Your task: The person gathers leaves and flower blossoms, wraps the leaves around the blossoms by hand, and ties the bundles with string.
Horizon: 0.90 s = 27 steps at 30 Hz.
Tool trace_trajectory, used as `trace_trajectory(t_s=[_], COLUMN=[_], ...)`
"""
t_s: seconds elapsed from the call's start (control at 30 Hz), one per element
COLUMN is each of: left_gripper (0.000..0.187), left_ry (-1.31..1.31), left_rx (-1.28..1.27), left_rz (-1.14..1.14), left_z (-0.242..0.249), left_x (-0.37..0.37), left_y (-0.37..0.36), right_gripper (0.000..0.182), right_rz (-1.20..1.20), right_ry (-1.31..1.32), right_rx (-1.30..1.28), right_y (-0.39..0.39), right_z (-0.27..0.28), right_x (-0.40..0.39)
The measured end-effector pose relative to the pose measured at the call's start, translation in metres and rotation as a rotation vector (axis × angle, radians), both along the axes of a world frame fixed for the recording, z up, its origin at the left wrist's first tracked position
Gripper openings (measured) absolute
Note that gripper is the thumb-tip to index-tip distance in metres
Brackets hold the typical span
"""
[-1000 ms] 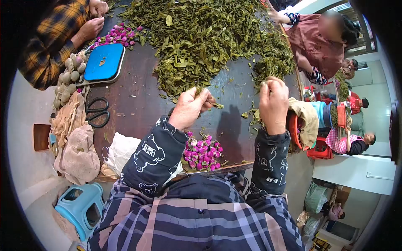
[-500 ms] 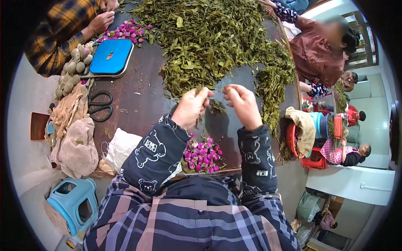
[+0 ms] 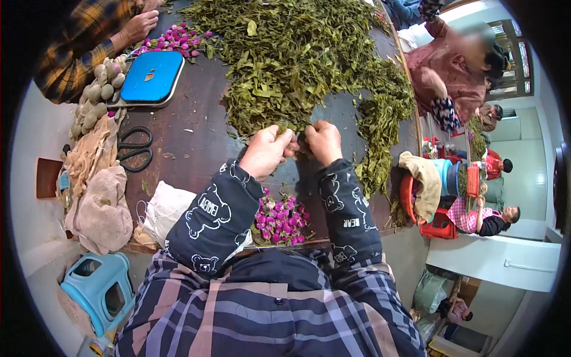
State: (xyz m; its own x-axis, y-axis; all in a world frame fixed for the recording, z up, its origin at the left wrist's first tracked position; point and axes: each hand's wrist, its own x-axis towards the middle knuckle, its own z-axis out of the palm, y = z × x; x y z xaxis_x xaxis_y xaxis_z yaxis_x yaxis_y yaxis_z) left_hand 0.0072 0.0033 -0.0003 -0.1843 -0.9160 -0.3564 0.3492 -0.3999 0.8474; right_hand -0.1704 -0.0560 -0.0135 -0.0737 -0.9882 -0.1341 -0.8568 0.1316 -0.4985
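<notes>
Olive-green, thin, curled leaves lie heaped just beyond the 2 hands, probably light, crumbly and best pinched gently by a few stems. The left hand closes thumb and fingers on a small tuft; the right hand curls inward, any hold hidden.

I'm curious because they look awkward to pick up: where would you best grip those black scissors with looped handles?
Probably by the two rounded handle loops, from above on the bare side of the dark wooden table. They lie flat and point that way, while the other end meets the crumpled peach cloth, where I can't make out the blades.
</notes>
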Motion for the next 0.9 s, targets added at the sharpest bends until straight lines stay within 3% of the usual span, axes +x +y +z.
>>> trace_trajectory(t_s=[0.03,0.17,0.37,0.5,0.53,0.67,0.87,0.9], left_gripper=[0.021,0.021,0.022,0.018,0.018,0.013,0.014,0.014], left_ry=[0.003,-0.369,-0.341,-0.039,-0.041,-0.377,-0.386,-0.280], left_rx=[0.004,-0.142,-0.168,-0.159,-0.158,-0.348,-0.444,-0.413], left_rz=[-0.012,-0.156,-0.050,0.136,0.132,0.225,0.315,0.309], left_z=[-0.003,-0.021,-0.008,-0.008,-0.007,-0.004,-0.002,-0.001], left_x=[-0.002,-0.001,0.003,-0.001,-0.001,0.001,-0.002,-0.003], left_y=[0.000,-0.002,-0.001,-0.003,-0.003,0.000,0.002,0.001], right_gripper=[0.036,0.029,0.029,0.026,0.026,0.025,0.025,0.024], right_rz=[-0.012,-0.089,-0.143,-0.032,-0.035,0.067,0.266,0.269], right_ry=[0.003,-0.401,-0.674,0.029,0.026,0.189,0.392,0.358], right_rx=[0.004,0.150,0.308,0.201,0.202,-0.240,-0.164,-0.130], right_y=[0.006,0.037,0.074,0.081,0.080,0.077,0.056,0.052], right_z=[0.002,0.012,0.032,0.033,0.034,0.034,0.025,0.028], right_x=[-0.008,-0.035,-0.062,-0.076,-0.075,-0.064,-0.031,-0.030])
